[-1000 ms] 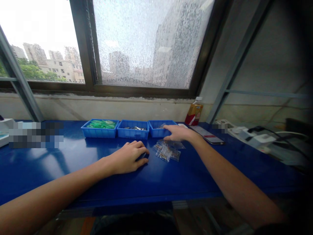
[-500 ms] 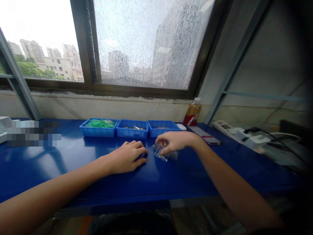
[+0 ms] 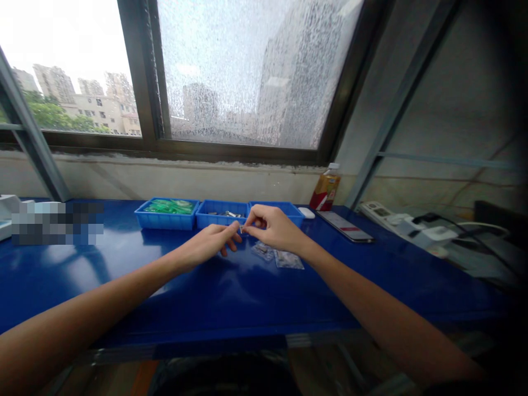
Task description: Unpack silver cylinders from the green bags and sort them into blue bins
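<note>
Just in front of the middle blue bin (image 3: 223, 223), my two hands meet at the fingertips. Thumb and index finger of my right hand (image 3: 270, 226) pinch a tiny shiny piece (image 3: 242, 228), too small to name. My left hand (image 3: 216, 242) touches the same spot, thumb bent toward the index finger and the other fingers curled below; what it grips is partly hidden. Under my right wrist lie two small clear plastic bags, a crumpled bag (image 3: 263, 250) with small parts inside and a flatter bag (image 3: 289, 259) beside it.
A left bin (image 3: 165, 221) holds green items (image 3: 171, 207); the middle one holds metal parts. My right hand partly covers the right bin (image 3: 295, 214). Further right are a white object (image 3: 306, 213), a phone (image 3: 345, 226), a drink bottle (image 3: 325, 190) and a power strip with plugs (image 3: 429, 236).
My right hand has left the clear bags and moved up and left to my left hand. The left hand has risen off the table, and a tiny piece now shows between the fingertips.
</note>
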The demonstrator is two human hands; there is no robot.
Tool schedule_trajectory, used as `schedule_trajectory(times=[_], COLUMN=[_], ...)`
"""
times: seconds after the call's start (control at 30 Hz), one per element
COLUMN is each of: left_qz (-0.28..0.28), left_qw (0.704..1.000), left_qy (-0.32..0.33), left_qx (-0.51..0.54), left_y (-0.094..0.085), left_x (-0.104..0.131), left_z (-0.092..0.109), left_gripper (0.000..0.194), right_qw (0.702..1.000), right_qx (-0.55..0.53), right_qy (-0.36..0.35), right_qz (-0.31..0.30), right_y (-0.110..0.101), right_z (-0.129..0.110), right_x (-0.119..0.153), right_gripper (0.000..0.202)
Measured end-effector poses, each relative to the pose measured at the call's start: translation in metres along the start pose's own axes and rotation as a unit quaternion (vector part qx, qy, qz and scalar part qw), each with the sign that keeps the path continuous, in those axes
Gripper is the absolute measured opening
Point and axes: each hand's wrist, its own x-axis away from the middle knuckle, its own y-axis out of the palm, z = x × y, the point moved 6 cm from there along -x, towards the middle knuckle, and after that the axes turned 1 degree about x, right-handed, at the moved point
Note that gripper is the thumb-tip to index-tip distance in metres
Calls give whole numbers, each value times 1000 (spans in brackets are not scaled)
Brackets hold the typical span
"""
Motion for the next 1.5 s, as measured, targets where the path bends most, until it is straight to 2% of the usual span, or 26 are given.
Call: schedule_trajectory(times=[0.1, 0.17, 0.27, 0.4, 0.5, 0.6, 0.73, 0.8, 1.0, 1.07, 1.17, 1.27, 1.37, 1.5], left_qz=[9, 19, 73, 148, 165, 167, 153, 145, 77, 67, 68, 86, 119, 156], left_qw=[988, 981, 976, 971, 967, 966, 969, 971, 991, 993, 993, 992, 987, 974], left_qy=[-48, -36, 16, 95, 121, 120, 116, 109, 26, 18, 28, 54, 104, 154], left_qx=[146, 188, 203, 160, 152, 159, 156, 158, 108, 94, 92, 76, 20, -62], left_y=[-9, -14, -24, -33, -34, -33, -30, -29, -16, -13, -12, -16, -24, -31], left_x=[-4, -8, -12, -8, -5, -4, -6, -6, -8, -7, -7, -7, -8, -8], left_z=[-8, -12, -12, -2, 4, 4, 2, 1, -5, -5, -3, -2, -1, 3], left_gripper=[44, 32, 24, 20, 18, 19, 21, 22, 29, 30, 30, 27, 23, 19], right_qw=[998, 997, 997, 997, 978, 957, 955, 958, 959, 956, 955, 958, 963, 964], right_qx=[19, 34, 33, -51, -133, -191, -256, -262, -237, -238, -242, -237, -228, -237], right_qy=[-43, -67, -60, 50, 135, 179, 143, 119, 147, 154, 155, 149, 141, 109], right_qz=[31, 23, 25, 31, 82, 124, 34, 5, 57, 70, 76, 56, 33, 45], right_y=[6, 13, 19, 25, 27, 28, 36, 37, 34, 34, 34, 35, 37, 34], right_z=[-19, -27, -25, -2, 17, 28, 18, 12, 20, 24, 27, 26, 23, 16], right_x=[4, 7, 9, 5, 3, 3, 1, 0, 0, -1, 0, 0, 0, 0], right_gripper=[5, 6, 6, 16, 22, 35, 17, 17, 15, 13, 11, 10, 10, 11])
